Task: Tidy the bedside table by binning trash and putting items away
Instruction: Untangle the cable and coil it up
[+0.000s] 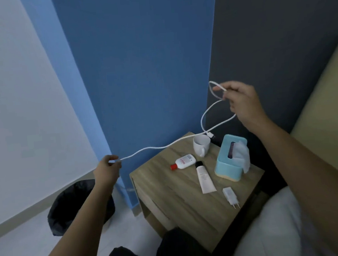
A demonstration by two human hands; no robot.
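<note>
Pinched thin white charging cable (155, 147) between left hand (106, 170), beyond wooden bench's (181, 204) left edge, and right hand (243, 103), gripping loops above far corner. Risked sagging slack snagging white ceramic mug (200, 145), toppling it.

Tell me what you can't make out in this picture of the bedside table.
Head view, the only one:
- Bin: dark inside, partly behind the left forearm; contents hidden.
- Bottle and tube labels: too small and blurred to read.
- Dark thing behind the mug: mostly hidden by the mug and tissue box.
- Table: lower part hidden by the knees.
</note>
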